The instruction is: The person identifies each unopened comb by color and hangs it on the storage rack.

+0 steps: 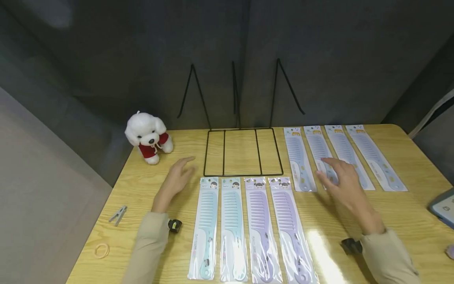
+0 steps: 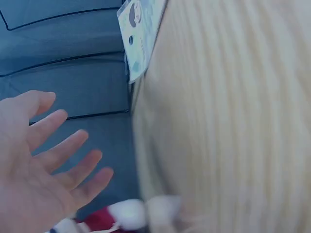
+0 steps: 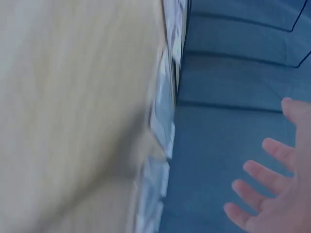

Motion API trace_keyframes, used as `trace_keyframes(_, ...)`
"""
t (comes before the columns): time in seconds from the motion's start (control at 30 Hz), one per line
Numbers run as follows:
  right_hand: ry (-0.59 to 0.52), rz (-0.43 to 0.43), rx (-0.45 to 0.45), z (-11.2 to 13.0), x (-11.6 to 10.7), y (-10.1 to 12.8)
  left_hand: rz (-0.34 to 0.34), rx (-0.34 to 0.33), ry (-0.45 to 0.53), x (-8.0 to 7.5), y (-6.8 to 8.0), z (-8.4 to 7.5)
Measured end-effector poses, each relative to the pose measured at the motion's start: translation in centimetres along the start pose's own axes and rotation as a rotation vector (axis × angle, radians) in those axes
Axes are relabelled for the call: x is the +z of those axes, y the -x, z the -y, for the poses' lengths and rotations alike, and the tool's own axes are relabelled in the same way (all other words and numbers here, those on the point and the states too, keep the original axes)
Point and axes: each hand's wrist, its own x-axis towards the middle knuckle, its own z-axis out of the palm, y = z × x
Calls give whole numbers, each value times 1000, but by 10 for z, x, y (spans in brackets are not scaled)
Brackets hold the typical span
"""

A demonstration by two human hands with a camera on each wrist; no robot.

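the wooden table [image 1: 149, 185] has a pale yellow, straight-grained top. at its left edge lie a small grey metal clip [image 1: 118, 215] and, nearer the viewer, a thin tan rubber band [image 1: 101, 250], round and flat. a white plush dog [image 1: 147, 136] in a red garment sits upright at the far left, fluffy in texture.

the left hand [image 1: 177, 177] is over bare wood, between the plush dog and the near row of combs; fingers extended and spread, holding nothing. the left wrist view confirms an open palm with separated fingers [image 2: 58, 121]. whether the palm touches the table cannot be told.

at centre stands a black wire rack [image 1: 242, 152]: a thin rectangular base frame divided into three bays, flat on the table, with angled wire uprights behind.

in front of the rack, four wide-tooth combs in glossy clear plastic sleeves lie side by side: two light blue combs [image 1: 220, 228] at left, two lilac combs [image 1: 273, 228] at right, handles toward the viewer.

right of the rack, a far row of four pale blue-lilac packaged combs [image 1: 372, 157] lies parallel, slightly angled. the right hand [image 1: 342, 179] is over the second comb of the row [image 1: 319, 148], fingers relaxed, spread, gripping nothing; the right wrist view is blurred but shows open fingers [image 3: 265, 177].

a blue-edged device [image 1: 443, 207] sits at the right table edge.
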Motion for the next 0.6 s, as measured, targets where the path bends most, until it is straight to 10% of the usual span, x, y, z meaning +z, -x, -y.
trace_keyframes(0.33, -280, 252, 268, 30, 19, 29, 172, -49, 165, 18, -25, 19)
trace_keyframes(0.6, -286, 382, 293, 56, 36, 51, 230, -84, 184, 22, -36, 23)
